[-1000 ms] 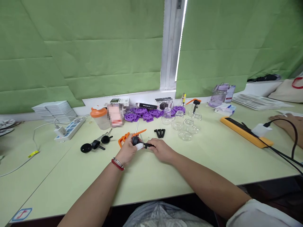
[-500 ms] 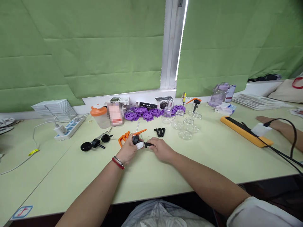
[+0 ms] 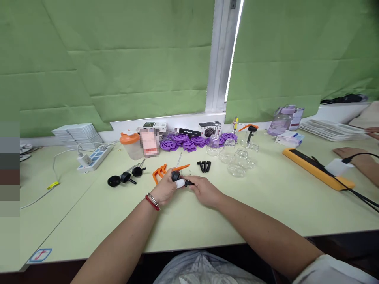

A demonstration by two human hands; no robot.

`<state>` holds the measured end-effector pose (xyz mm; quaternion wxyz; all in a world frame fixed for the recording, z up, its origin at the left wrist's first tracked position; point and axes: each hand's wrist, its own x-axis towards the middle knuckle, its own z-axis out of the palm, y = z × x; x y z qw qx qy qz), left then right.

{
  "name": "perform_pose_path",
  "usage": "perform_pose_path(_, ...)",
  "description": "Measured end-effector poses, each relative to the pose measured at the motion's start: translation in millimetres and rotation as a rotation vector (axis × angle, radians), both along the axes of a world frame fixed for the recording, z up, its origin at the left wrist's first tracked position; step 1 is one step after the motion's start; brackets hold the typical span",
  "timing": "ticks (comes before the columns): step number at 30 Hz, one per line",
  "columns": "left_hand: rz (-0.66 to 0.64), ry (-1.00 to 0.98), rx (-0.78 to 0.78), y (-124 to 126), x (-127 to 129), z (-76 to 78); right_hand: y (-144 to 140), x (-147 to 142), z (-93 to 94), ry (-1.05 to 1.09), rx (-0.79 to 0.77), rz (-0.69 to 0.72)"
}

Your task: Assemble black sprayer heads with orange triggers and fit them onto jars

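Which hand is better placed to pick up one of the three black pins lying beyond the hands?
Probably the right hand. It lies nearer the black pins; the left hand sits farther over, gripping the black part beside the orange handle.

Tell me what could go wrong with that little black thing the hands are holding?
The small black part is pinched between the left hand and right hand, so it might slip and roll away across the table. The clear glass cups stand just beyond the right hand; a sudden jerk could knock one over. The orange handle lies right by the left hand and might get bumped.
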<state>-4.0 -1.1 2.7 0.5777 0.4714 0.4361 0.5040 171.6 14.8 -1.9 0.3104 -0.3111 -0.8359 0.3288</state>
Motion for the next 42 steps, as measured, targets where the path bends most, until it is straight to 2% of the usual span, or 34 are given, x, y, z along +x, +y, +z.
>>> perform_pose_path(3,0.098,0.073,0.045,-2.0,2.0,1.8,-1.0,-0.2,0.3,0.024,0.003,-0.008)
perform_pose_path(6,0.198,0.187,0.214,-5.3,6.8,7.1,-1.7,-1.5,1.2,0.116,-0.065,-0.008)
perform_pose_path(10,0.222,0.175,0.489,-7.6,13.7,12.9,-5.5,-6.6,3.9,0.353,-0.401,0.016)
perform_pose_path(14,0.298,0.187,0.596,-8.5,16.6,12.8,-11.8,-10.9,9.8,0.581,-0.685,0.124)
perform_pose_path(16,0.357,0.318,0.641,-10.3,17.4,11.9,-13.5,-11.1,11.3,0.641,-0.765,0.172)
perform_pose_path(20,0.393,0.728,0.742,-13.8,20.1,11.1,-12.0,-8.5,10.1,0.701,-0.877,0.234)
perform_pose_path(23,0.364,0.984,0.769,-14.3,22.5,12.1,-9.2,-6.3,8.5,0.703,-0.93,0.252)
perform_pose_path(26,0.305,1.095,0.772,-14.5,24.4,14.2,-7.5,-5.5,7.1,0.727,-0.958,0.249)
perform_pose_path(37,0.19,1.183,0.769,-19.0,25.9,12.6,-5.2,-9.5,2.9,0.772,-1.098,0.24)
perform_pose_path(42,0.2,1.165,0.75,-19.8,26.5,11.7,-4.3,-8.4,3.6,0.755,-1.111,0.237)
